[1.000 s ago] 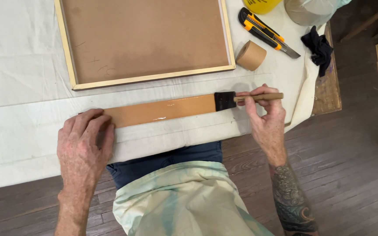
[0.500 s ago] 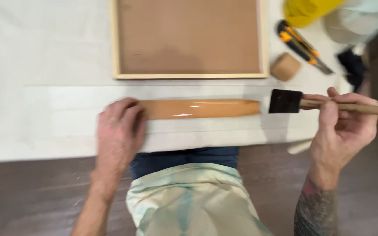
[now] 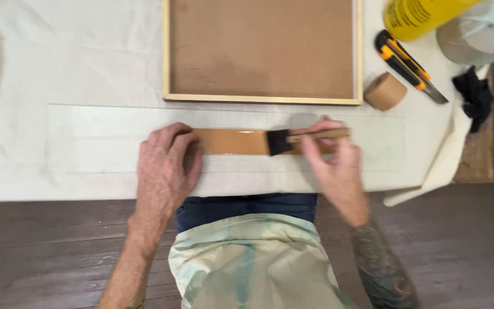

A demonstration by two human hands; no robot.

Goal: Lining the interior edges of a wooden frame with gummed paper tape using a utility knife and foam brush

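Head view: at mid-frame a long tan strip (image 3: 230, 141) lies flat on the cloth-covered bench (image 3: 58, 68), its surface glossy and wet. The left hand (image 3: 164, 166) rests on the strip's left end with fingers spread flat, pinning it rather than closing round it. The right hand (image 3: 330, 166) has its grip clenched on the wooden handle of a foam brush (image 3: 279, 142), whose black head touches the strip right of centre.

The step in hand looks like the coating of the strip. Judging by the wet sheen, any further stroke calls for a steady hold-down and light, even pressure along its length.

Above sits a wooden frame (image 3: 258, 99). At upper right lie a tape roll (image 3: 385, 91) and a utility knife (image 3: 407, 64).
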